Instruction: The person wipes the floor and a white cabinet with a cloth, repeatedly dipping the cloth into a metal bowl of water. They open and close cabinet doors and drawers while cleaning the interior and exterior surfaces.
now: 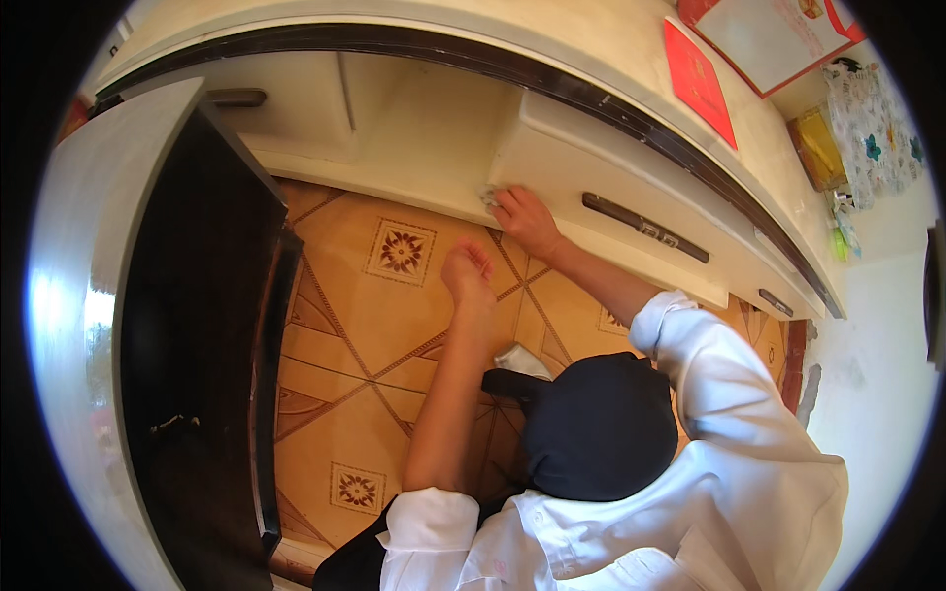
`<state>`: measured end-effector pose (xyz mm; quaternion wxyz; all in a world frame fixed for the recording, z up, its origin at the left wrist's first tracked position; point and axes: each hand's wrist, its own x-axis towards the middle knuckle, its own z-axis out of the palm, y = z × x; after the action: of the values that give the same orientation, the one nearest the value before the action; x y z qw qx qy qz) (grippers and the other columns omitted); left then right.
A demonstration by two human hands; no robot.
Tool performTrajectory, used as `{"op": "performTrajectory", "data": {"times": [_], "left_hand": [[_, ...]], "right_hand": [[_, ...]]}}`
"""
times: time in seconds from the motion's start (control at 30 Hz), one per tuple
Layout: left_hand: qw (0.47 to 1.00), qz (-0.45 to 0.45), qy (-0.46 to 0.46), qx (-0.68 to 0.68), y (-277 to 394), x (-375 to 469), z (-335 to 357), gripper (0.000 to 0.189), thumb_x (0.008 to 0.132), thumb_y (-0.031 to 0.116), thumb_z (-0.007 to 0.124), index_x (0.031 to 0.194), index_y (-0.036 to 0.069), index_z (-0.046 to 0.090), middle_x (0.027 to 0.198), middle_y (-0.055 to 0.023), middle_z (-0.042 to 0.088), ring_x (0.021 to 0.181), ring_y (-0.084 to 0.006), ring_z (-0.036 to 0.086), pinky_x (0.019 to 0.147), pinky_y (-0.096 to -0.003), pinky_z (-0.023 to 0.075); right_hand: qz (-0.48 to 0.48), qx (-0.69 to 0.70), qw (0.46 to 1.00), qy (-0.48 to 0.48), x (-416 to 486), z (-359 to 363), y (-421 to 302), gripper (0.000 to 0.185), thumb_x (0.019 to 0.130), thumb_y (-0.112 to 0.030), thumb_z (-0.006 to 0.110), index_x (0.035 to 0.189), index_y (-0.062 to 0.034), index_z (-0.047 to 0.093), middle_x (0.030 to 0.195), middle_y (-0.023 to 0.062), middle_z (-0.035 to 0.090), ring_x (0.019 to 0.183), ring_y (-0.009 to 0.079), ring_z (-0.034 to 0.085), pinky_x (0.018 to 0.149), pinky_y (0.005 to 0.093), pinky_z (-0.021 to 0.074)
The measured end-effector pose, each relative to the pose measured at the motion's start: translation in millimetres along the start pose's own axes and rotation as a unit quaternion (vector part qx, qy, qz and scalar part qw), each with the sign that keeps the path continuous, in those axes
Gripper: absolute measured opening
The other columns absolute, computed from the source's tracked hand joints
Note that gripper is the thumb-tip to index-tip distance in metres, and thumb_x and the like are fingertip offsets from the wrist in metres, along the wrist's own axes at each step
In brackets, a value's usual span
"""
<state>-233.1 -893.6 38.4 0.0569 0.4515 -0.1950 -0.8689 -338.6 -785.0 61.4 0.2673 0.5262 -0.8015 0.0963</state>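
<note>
My right hand [526,220] pinches a small crumpled whitish cloth or tissue [488,195] against the lower edge of the cream cabinet [443,162]. The cloth touches the corner beside a cabinet door or drawer front [584,166] with a dark long handle [644,227]. My left hand [468,272] hangs over the patterned floor tiles [399,251], lower and to the left of the right one. Its fingers are curled, and I see nothing in it. Both forearms are bare below rolled white sleeves. One of my knees in dark cloth lies below the hands.
A tall black panel with a pale top [199,318] stands close on the left. Above the cabinet runs a countertop [591,44] with a dark edge, bearing a red booklet [701,83] and a red-and-white bag [768,37]. A patterned plastic bag [872,140] lies at the right.
</note>
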Motion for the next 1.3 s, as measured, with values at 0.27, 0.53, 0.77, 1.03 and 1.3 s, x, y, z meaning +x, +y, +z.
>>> {"op": "performTrajectory", "data": {"times": [0.27,0.53,0.77,1.03,1.3], "left_hand": [[1.000,0.013,-0.028,-0.004,18.0,-21.1,6.4,0.023,0.090,0.014,0.040,0.098,0.005,0.060,0.081,-0.0023,0.057,0.067,-0.0116,0.051,0.060,-0.0265,0.0446],[0.999,0.026,-0.019,-0.018,18.8,-9.5,-9.4,0.021,0.091,0.017,0.045,0.098,0.006,0.060,0.082,-0.0018,0.056,0.071,-0.0136,0.051,0.066,-0.0304,0.0466],[0.999,0.018,-0.022,-0.017,14.3,-5.9,-6.5,0.021,0.089,0.017,0.044,0.097,0.006,0.060,0.082,-0.0024,0.056,0.069,-0.0125,0.051,0.064,-0.0284,0.0458],[0.997,0.021,-0.050,0.059,2.3,-16.2,7.5,0.021,0.090,0.016,0.043,0.095,0.006,0.061,0.080,-0.0022,0.057,0.068,-0.0122,0.052,0.064,-0.0286,0.0457],[0.995,-0.007,-0.068,0.068,-28.0,-19.3,17.4,0.020,0.090,0.016,0.045,0.095,0.006,0.061,0.079,-0.0016,0.058,0.068,-0.0122,0.052,0.064,-0.0284,0.0462]], "right_hand": [[-0.005,-0.066,0.994,0.090,51.2,-57.3,-0.9,0.025,0.069,-0.005,0.061,0.094,-0.0060,0.065,0.100,0.0098,0.058,0.088,0.0265,0.054,0.077,0.0368,0.0458],[0.075,0.019,0.996,-0.036,11.8,-14.2,-21.4,0.029,0.070,-0.004,0.059,0.098,-0.0024,0.063,0.105,0.0090,0.055,0.093,0.0274,0.052,0.081,0.0336,0.0452],[0.025,-0.056,0.996,-0.067,11.6,30.3,-28.1,0.035,0.073,-0.007,0.057,0.108,-0.0026,0.059,0.116,0.0102,0.049,0.103,0.0283,0.048,0.084,0.0356,0.0451],[0.152,-0.142,0.966,-0.155,-132.8,-58.8,6.5,0.045,0.071,0.000,0.056,0.116,0.0011,0.055,0.118,0.0107,0.048,0.105,0.0299,0.047,0.091,0.0357,0.0447],[0.367,0.129,0.921,-0.034,-75.4,-58.1,-47.8,0.055,0.067,-0.001,0.063,0.120,-0.0042,0.053,0.116,0.0169,0.046,0.102,0.0321,0.049,0.085,0.0377,0.0458]]}}
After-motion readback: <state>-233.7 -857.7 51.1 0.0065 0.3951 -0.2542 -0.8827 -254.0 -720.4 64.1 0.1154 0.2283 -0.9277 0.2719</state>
